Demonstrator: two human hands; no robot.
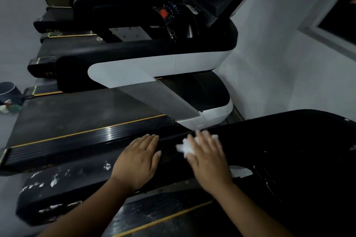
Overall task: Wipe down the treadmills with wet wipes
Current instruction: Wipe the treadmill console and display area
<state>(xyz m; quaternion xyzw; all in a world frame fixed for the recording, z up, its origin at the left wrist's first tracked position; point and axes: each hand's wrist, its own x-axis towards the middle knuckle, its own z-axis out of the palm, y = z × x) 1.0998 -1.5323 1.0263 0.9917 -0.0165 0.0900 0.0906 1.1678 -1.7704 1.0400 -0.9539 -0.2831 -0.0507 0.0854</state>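
Note:
A black padded handrail (81, 184) of the nearest treadmill runs across the lower part of the view, its surface chipped with white marks at the left. My left hand (139, 159) rests flat on it, fingers straight. My right hand (207, 157), blurred by motion, presses a crumpled white wet wipe (184, 147) against the same rail a little to the right; the wipe shows beside and under my fingers. The rail widens into a glossy black console housing (298, 150) at the right.
A second treadmill (146, 67) with a black and white handrail and a red-marked console stands just beyond, its belt (77, 107) below. More treadmills line up behind it. A dark bin (8, 90) sits on the floor at the left. A white wall (279, 54) closes the right.

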